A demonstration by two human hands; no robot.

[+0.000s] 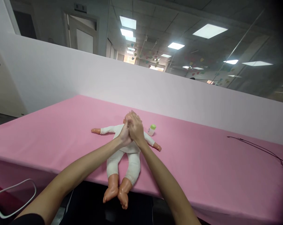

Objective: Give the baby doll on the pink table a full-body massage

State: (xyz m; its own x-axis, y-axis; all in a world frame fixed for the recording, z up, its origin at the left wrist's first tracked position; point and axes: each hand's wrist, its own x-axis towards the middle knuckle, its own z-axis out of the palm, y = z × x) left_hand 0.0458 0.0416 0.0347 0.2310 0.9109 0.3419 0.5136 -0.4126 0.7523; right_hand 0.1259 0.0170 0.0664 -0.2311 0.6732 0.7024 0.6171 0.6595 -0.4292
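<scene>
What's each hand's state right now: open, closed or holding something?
Left hand: against the right; fingers mostly hidden, open or closed cannot be told.
Right hand: open, fingers extended; no held item visible.

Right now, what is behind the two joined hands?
Behind the left hand and right hand lies a doll on a pink surface; parts of its head and white body show. Most of its face and the middle of its chest are covered by the hands.

Left hand (124, 135) against right hand (136, 128), arms (85, 168) stretched forward
</scene>
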